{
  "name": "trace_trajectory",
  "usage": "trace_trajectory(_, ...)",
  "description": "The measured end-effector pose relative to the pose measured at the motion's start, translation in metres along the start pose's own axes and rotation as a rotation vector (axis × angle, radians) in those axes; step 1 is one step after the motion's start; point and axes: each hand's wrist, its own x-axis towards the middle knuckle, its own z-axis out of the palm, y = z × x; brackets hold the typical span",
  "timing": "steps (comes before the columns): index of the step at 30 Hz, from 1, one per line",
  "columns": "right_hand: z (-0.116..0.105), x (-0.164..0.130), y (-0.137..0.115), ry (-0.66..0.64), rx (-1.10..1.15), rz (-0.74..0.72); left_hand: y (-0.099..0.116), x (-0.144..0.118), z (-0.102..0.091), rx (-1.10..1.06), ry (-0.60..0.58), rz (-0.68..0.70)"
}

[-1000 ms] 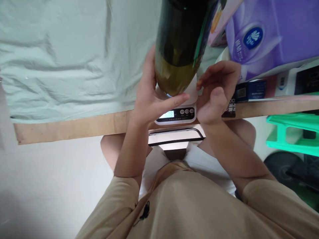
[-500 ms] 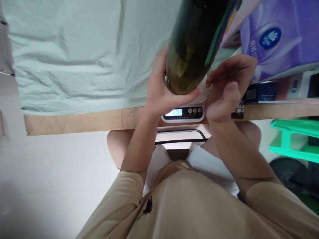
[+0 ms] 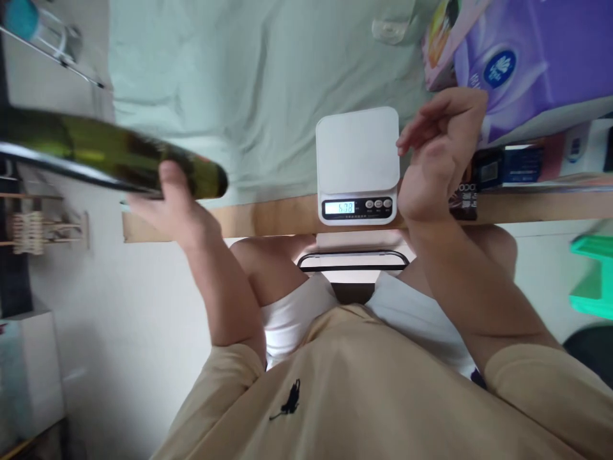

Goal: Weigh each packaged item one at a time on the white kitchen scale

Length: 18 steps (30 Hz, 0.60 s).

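A single head-worn view looks steeply down from close above the white scale (image 3: 357, 160) at the counter (image 3: 287, 214) edge, the wearer's lap directly beneath it.

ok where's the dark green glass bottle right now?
Head view, far left: the dark green glass bottle lies roughly level in the left hand, off the table's wooden edge, well left of the white digital scale.

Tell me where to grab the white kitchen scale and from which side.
Grip the white kitchen scale by its two long side edges, coming from above with the fingers spanning its width. It lies flat and thin on the pale green cloth, its platform bare. Its right edge is close to the right hand, which hovers open beside it.
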Motion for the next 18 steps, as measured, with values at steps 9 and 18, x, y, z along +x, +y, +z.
trace_trajectory(9, -0.002, -0.002, -0.007, -0.025, -0.027, 0.082, -0.018, 0.029, -0.11, 0.349, 0.33, 0.013)
trace_trajectory(18, -0.001, 0.001, -0.004, 0.029, -0.015, 0.149, -0.047, 0.053, -0.137, 0.423, 0.14, -0.131)
